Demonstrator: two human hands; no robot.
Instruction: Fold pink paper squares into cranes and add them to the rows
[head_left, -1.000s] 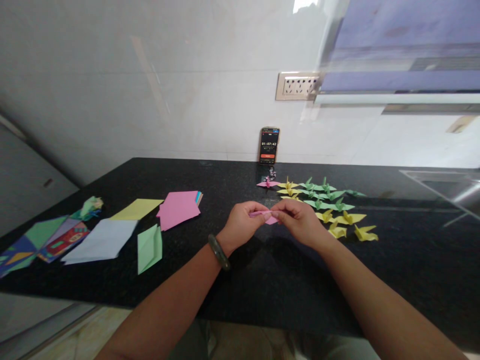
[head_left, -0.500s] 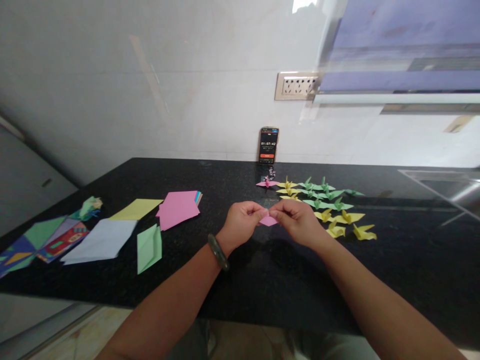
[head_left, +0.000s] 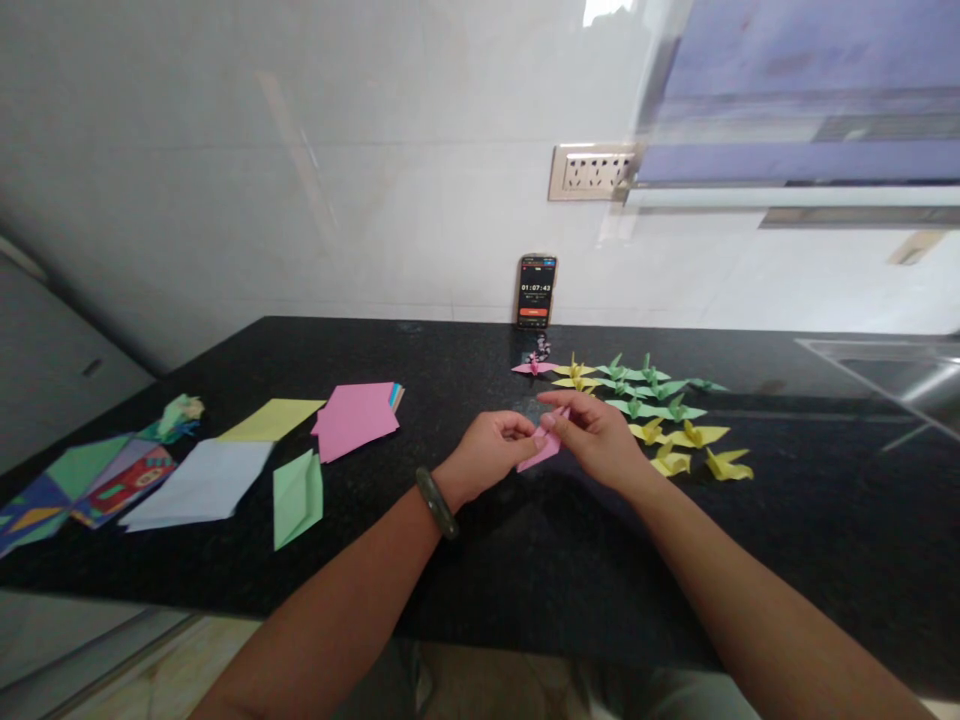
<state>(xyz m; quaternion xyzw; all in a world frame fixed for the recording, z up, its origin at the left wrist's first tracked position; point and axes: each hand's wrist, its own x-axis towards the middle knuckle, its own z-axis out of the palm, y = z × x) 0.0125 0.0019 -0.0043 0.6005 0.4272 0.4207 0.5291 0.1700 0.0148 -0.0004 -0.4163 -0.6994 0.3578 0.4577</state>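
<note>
Folded birds: judged finished; a small pink paper bird (head_left: 534,368) sits just before the upright black phone (head_left: 536,290), and yellow paper birds (head_left: 697,436) and green paper birds (head_left: 616,368) stand in loose rows toward the right of the black speckled stone countertop (head_left: 465,610).
Pink paper in hand: a small, narrow, folded piece of pink paper (head_left: 540,456), held between both hands over the middle of the countertop; it shows no bird shape yet, so probably part-way along. Fingers cover much of it, and I cannot count its folds.
Left hand (head_left: 487,450): thumb and fingers closed on the paper's near-left side.
Right hand (head_left: 604,440): thumb and fingers pinching its far-right end, the forefinger stretched outward.
Creased green sheet: a pale green folded paper sheet (head_left: 298,503) lies at the left, seemingly begun but unfinished.
Flat sheets: a stack of pink paper squares (head_left: 360,420), a flat yellow paper sheet (head_left: 274,419) and white paper sheets (head_left: 202,483) look unfolded and so remain to be used.
Pink paper's change: half a second ago only a short point hung below level fingertips; now a longer face slants from near left to far right.
Hands' change: the left sits slightly lower; the right forefinger has lifted.
Phone timer: 01:07:42 then, 01:07:43 now.
</note>
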